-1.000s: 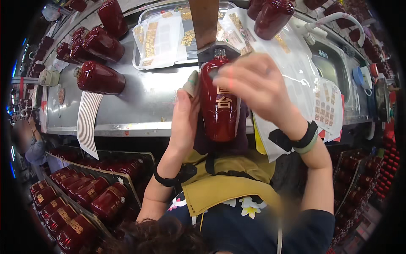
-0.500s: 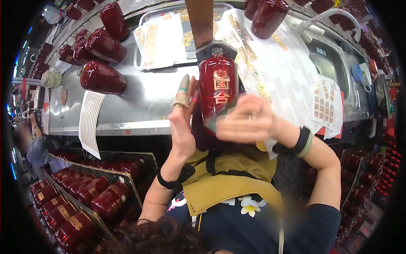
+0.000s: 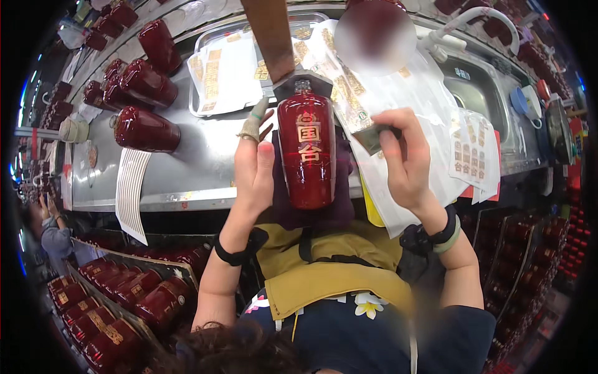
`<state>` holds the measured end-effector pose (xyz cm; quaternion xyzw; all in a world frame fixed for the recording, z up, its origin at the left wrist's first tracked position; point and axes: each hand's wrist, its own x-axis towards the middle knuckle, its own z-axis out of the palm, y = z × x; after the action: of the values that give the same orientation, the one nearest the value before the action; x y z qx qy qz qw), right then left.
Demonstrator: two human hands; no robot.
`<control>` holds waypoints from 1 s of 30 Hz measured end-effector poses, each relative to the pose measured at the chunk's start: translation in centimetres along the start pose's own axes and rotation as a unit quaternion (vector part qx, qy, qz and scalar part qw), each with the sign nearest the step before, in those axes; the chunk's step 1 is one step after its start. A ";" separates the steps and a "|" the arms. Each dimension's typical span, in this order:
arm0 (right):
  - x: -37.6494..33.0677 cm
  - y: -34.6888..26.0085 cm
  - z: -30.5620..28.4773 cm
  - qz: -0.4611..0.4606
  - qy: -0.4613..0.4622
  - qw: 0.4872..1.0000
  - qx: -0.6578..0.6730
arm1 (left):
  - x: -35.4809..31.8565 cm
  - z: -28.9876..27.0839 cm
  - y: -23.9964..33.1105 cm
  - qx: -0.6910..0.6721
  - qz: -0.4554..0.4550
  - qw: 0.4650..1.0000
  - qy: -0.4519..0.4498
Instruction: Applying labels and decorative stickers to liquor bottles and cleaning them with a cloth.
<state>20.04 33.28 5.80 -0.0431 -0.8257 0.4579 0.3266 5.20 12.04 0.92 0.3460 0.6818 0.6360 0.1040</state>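
A glossy dark-red bottle (image 3: 308, 177) with gold characters lies in front of me, its neck pointing away, on a dark purple cloth (image 3: 339, 215). Beside the bottle's left side is my left hand (image 3: 252, 177), fingers stretched and apart, with pale covers on a finger; it grips nothing. To the right of the bottle, my right hand (image 3: 408, 159) pinches a small dark, flat rectangular piece (image 3: 369, 140) over the white label sheets (image 3: 411, 93). What the piece is made of does not show. Behind the bottle's neck stands a brown upright bar (image 3: 269, 37) with a grey angled bracket (image 3: 319, 82).
Several red bottles (image 3: 146, 129) lie or stand on the steel table (image 3: 205, 159) at left. A striped paper strip (image 3: 132, 193) hangs over its edge. A tray (image 3: 198, 103) holds gold label sheets. A sink (image 3: 476, 90) and faucet (image 3: 473, 15) are at right; bottle crates (image 3: 134, 293) stand below left.
My right hand has moved off the bottle's lower right side to the right, over the sheets. The bottle's front is now uncovered. My left hand stays beside it.
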 end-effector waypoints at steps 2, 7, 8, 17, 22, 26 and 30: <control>0.9 0.1 0.4 0.049 -0.018 0.999 -0.003 | -1.2 0.7 1.1 -0.067 -0.064 0.996 0.005; 3.1 -0.7 2.0 0.115 -0.082 0.990 -0.010 | -1.5 2.7 2.7 -0.165 -0.113 0.978 0.055; 3.4 -0.8 2.5 0.121 -0.089 0.989 -0.014 | -1.3 2.9 2.7 -0.147 -0.110 0.981 0.058; 6.7 0.7 5.1 0.153 -0.125 0.980 0.010 | -0.9 3.3 2.5 -0.133 -0.146 0.979 0.044; 7.4 0.8 5.1 0.240 -0.155 0.958 0.027 | -1.0 3.5 2.5 -0.100 -0.132 0.985 0.040; 7.4 0.9 5.4 0.241 -0.138 0.960 0.039 | -1.0 3.3 2.5 -0.115 -0.143 0.982 0.041; 7.4 1.2 5.6 0.238 -0.127 0.962 0.037 | -1.0 3.5 2.6 -0.114 -0.148 0.982 0.038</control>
<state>10.73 32.61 6.43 -0.1672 -0.8090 0.5542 0.1019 8.83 14.07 2.52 0.2029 0.6520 0.6998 0.2097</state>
